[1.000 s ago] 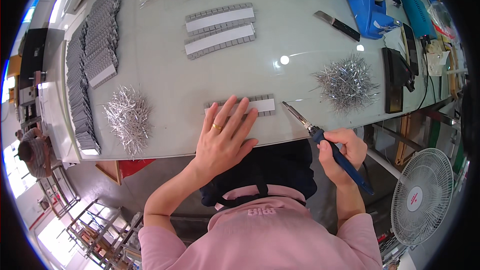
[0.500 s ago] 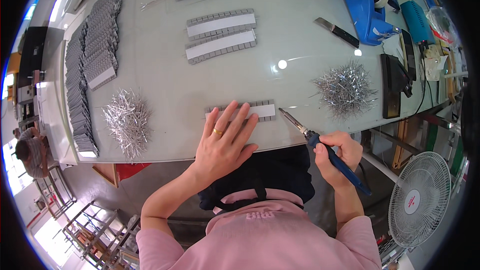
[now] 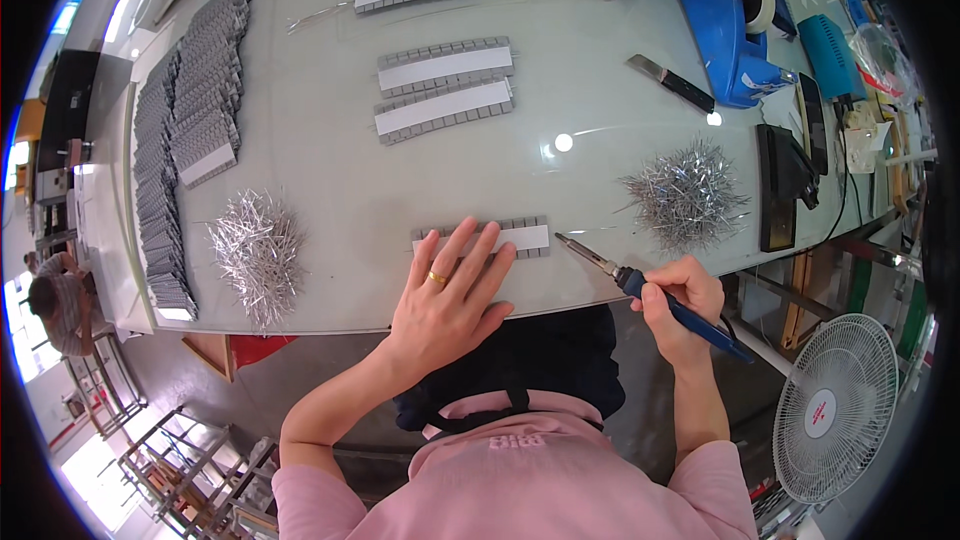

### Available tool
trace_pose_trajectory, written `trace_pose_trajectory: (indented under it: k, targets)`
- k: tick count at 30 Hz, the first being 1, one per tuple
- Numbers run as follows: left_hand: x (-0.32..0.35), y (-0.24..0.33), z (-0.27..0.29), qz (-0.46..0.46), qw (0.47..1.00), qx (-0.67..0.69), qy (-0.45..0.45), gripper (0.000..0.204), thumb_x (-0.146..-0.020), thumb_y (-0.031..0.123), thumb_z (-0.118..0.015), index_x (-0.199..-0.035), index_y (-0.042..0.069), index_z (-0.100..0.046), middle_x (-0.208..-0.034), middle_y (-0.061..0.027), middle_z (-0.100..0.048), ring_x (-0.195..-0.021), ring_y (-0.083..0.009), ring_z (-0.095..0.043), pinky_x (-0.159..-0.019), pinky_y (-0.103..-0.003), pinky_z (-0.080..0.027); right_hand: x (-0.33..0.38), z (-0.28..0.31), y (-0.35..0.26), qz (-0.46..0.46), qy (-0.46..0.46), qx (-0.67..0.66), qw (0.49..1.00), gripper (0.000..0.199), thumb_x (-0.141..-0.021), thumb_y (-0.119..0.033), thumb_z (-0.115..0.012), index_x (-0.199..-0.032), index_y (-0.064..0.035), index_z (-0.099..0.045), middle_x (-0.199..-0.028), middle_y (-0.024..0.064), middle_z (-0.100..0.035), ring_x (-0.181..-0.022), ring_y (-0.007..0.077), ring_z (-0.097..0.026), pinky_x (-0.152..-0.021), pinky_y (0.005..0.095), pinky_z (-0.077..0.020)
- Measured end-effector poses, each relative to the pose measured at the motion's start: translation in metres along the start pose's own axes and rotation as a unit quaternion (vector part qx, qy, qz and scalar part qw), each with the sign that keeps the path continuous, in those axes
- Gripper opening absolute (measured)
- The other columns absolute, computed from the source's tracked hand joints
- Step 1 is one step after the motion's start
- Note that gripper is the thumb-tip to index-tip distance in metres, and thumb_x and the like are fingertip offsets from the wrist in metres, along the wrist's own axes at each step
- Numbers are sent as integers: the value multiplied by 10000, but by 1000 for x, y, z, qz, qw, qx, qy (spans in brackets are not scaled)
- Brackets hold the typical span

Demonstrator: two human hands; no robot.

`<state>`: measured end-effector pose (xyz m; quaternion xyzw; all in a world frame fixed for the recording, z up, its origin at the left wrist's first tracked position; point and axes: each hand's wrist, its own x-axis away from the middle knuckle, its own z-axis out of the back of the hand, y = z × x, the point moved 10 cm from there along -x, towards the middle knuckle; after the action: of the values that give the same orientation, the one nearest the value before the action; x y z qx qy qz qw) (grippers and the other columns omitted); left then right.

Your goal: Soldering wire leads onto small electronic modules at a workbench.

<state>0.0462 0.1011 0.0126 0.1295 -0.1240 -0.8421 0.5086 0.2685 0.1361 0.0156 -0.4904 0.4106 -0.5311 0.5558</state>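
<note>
We see the left hand (image 3: 447,305) lying flat and open on the bench (image 3: 330,190), fingers spread, a ring on one finger, its fingertips pressing down on a grey strip with a white band (image 3: 510,236) that sits near the front edge of the bench. The right hand (image 3: 680,305) is closed around the blue handle of a soldering iron (image 3: 640,286), held like a pen, with the metal tip pointing left and resting just beside the right end of that strip. To the right of the iron we find a pile of short metal pins (image 3: 688,193), and a second pin pile (image 3: 255,250) lies to the left of the open hand. Farther back on the bench three more grey strips (image 3: 443,85) lie in a row, well apart from the hands, and long stacks of grey pieces (image 3: 185,130) run along the left side. A blue tape dispenser (image 3: 730,15) stands at the far right corner, and a white fan (image 3: 840,405) stands on the floor beside the bench.
</note>
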Motion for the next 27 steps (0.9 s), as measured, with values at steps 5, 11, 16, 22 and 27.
trace_pose_trajectory:
  k: [5, 11, 16, 22, 27]
  targets:
    - [-1, -1, 0, 1, 1000, -9, -5, 622, -806, 310, -697, -1358, 91, -509, -1444, -123, -429, -1352, -320, -378, -1079, -532, -307, -3, -22, -57, 155, -37, 221, 962, 180, -691, -6, -737, -825, -30, -620, -652, 88, -626, -520, 187, -602, -514, 267, -474]
    - [8, -6, 4, 27, 1000, -10, -7, 685, -787, 365, -703, -1382, 105, -483, -1466, -108, -411, -1382, -287, -354, -1105, -531, -269, -2, -24, -54, 157, -49, 247, 955, 111, -734, -10, -676, -827, -15, -614, -710, 94, -628, -571, 171, -625, -556, 275, -494]
    - [35, -58, 50, 180, 975, -79, 106, 667, -807, 376, -684, -1378, 92, -486, -1479, -121, -389, -1405, -326, -303, -1130, -580, -165, 24, 29, -23, 114, 88, 64, 987, 144, -840, -100, -595, -907, 4, -520, -775, 91, -537, -559, 152, -577, -544, 266, -482]
    - [77, -115, 69, 329, 919, -182, 121, 609, -862, 305, -637, -1383, 39, -467, -1501, -168, -341, -1420, -361, -244, -1136, -573, -113, 11, -2, -26, 119, 43, 67, 990, 194, -869, -137, -612, -920, 18, -507, -717, 94, -551, -586, 161, -592, -567, 250, -465]
    - [71, -98, 47, 315, 936, -126, 97, 661, -853, 411, -636, -1368, 28, -476, -1511, -163, -325, -1431, -367, -207, -1128, -598, -91, 9, -23, -32, 131, 25, 61, 989, 234, -872, -171, -643, -915, 20, -516, -693, 118, -605, -576, 173, -602, -566, 253, -461]
